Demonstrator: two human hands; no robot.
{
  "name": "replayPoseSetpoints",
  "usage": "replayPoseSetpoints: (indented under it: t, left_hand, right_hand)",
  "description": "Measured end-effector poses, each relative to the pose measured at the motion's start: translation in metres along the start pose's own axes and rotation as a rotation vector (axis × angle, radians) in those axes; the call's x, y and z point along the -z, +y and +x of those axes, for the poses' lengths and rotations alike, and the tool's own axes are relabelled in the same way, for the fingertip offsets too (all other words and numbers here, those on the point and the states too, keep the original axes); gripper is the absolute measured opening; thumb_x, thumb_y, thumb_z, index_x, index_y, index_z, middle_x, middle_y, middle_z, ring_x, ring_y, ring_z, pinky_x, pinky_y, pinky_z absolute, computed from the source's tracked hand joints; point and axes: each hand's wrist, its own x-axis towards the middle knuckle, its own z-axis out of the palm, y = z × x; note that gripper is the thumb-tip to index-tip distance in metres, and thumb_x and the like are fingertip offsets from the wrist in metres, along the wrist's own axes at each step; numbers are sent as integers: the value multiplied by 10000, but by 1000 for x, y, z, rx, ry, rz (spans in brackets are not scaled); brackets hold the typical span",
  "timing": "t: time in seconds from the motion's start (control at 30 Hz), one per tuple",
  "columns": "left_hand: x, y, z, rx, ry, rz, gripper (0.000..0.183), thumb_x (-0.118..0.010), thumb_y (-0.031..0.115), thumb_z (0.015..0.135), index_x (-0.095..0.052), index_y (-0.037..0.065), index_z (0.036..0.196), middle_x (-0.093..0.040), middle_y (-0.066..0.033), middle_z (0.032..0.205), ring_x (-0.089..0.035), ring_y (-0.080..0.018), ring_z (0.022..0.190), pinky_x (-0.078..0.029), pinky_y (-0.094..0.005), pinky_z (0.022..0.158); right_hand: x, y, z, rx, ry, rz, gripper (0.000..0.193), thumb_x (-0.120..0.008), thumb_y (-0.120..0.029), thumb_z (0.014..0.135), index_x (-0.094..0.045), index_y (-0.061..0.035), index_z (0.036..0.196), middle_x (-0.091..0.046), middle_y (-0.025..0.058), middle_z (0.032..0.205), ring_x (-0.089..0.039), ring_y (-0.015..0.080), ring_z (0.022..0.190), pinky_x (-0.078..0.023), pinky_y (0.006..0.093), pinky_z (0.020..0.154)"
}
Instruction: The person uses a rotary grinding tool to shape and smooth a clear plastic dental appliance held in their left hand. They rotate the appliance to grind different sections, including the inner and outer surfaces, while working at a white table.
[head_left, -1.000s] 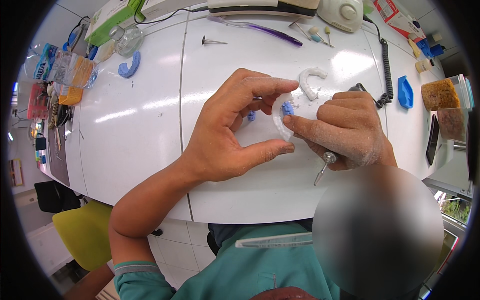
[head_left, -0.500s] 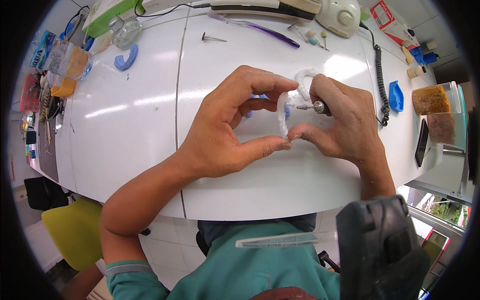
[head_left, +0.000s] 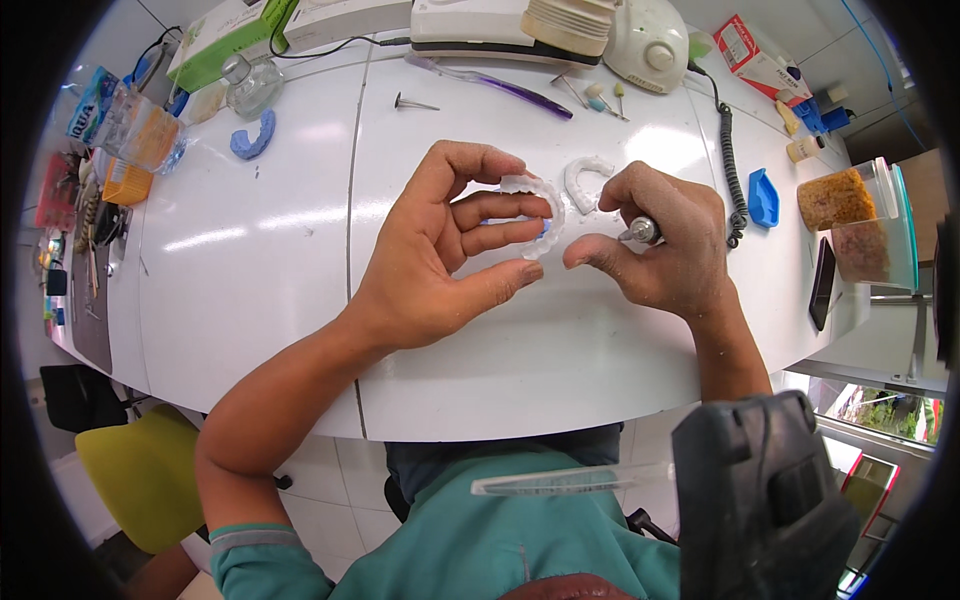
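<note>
My left hand (head_left: 425, 245) holds a white horseshoe-shaped dental cast (head_left: 555, 200) over the table, thumb at one end and index finger at the other. Its toothed outline faces up. Behind the middle fingers a bit of something blue shows, mostly hidden. My right hand (head_left: 680, 235), dusted with white powder, is closed around a metal rotary handpiece (head_left: 641, 231), whose tip is hard to make out. The right thumb is just apart from the cast. Another white dental cast (head_left: 572, 182) lies on the table beyond and between the hands.
A purple toothbrush (head_left: 500, 88) and several small rotary bits (head_left: 597, 100) lie at the back, before a white control box (head_left: 645, 45) with a coiled cord (head_left: 730, 170). Right stand a blue tray (head_left: 763, 198) and food tubs (head_left: 835, 200). A blue arch (head_left: 253, 136) lies left.
My left hand has turned the cast from edge-on to a flatter view, its fingers now behind it. My right hand and the handpiece have drawn apart from it.
</note>
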Motion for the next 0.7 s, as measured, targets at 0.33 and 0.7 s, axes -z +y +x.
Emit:
replayPoseSetpoints:
  t: [0.33, 0.7]
  left_hand:
    - [1, -1, 0, -33, -18, 27, 722, -785, -77, 825, -371, 23, 1408, -442, -130, 1401, -579, -214, 1309, -528, -325, 1123]
    - [-2, 6, 0, 65, -52, -94, 740, -685, -66, 879, -359, -54, 1543, -523, -185, 1436, -595, -236, 1317, -484, -343, 1161]
  right_hand:
    - [0, -4, 0, 62, -3, -29, 367, -962, -222, 682, -677, -84, 867, -687, 61, 674, -629, 164, 510, -420, 274, 446]
    - [-13, -1, -2, 162, 116, 16, 405, -898, -178, 766, -765, -73, 1135, -674, 30, 662, -576, 126, 509, -422, 277, 476]
